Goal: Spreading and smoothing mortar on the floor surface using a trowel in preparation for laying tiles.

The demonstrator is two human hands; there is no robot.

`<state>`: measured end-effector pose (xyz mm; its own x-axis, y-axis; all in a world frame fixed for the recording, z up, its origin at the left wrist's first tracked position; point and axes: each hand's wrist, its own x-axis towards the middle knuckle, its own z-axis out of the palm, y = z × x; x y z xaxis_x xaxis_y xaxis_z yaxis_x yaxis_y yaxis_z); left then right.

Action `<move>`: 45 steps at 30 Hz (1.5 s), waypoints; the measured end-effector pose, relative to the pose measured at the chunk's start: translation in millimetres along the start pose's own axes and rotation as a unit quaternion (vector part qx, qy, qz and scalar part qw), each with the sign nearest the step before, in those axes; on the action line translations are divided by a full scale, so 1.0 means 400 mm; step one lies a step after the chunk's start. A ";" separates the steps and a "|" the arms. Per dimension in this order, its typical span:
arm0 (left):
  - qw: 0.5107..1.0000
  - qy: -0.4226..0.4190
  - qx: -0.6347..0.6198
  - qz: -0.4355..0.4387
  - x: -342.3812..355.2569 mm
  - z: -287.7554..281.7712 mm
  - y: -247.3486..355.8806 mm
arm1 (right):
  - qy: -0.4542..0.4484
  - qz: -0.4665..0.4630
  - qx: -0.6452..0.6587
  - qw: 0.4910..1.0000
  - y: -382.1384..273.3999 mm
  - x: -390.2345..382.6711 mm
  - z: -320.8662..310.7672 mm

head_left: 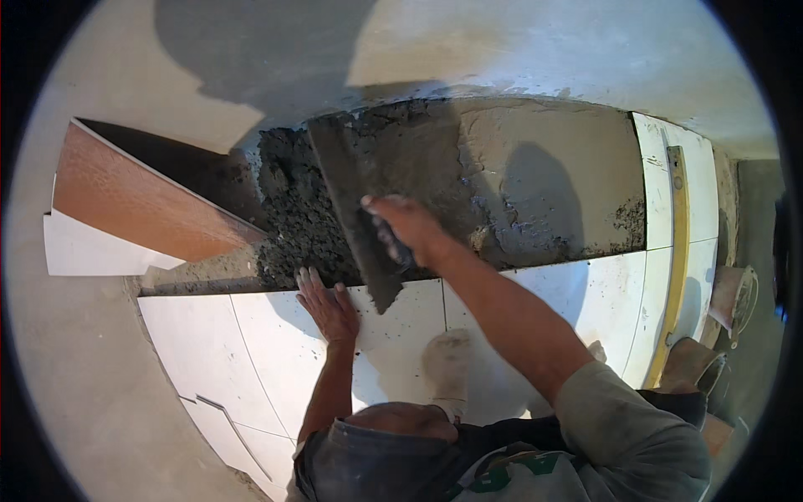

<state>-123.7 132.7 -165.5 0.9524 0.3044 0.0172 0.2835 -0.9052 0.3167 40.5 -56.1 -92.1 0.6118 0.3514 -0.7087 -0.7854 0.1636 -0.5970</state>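
Observation:
My right hand (pixel 406 230) grips the handle of a long flat steel trowel (pixel 343 184), which lies angled across dark, crumbly mortar (pixel 288 209) with its near end over the white tiles. My left hand (pixel 330 314) is open, fingers spread, at the edge of the laid white floor tiles (pixel 259 347), just left of the trowel. To the right of the trowel the mortar bed (pixel 544 134) is smoother, greyer and flat.
Loose tiles (pixel 142 192) lean at the left, one showing an orange back. A yellow level (pixel 676 243) lies on the right-hand tiles, beside buckets (pixel 734 297). A plastered wall (pixel 519 46) runs along the far side.

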 end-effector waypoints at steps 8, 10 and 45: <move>0.999 0.032 0.019 -0.031 -0.007 -0.007 -0.062 | -0.041 0.011 0.091 0.995 0.089 0.110 0.153; 0.997 0.059 0.004 -0.053 0.000 -0.007 -0.070 | 0.021 -0.069 -0.012 0.997 0.087 0.121 0.163; 0.994 0.050 0.027 -0.093 0.012 -0.013 -0.070 | 0.222 -0.127 -0.125 0.959 0.063 0.054 0.050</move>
<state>-127.5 161.0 -169.4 0.8675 0.4940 0.0578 0.4624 -0.8439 0.2721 32.2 -25.9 -115.0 0.8033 -0.1067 -0.5860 -0.5931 -0.0529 -0.8034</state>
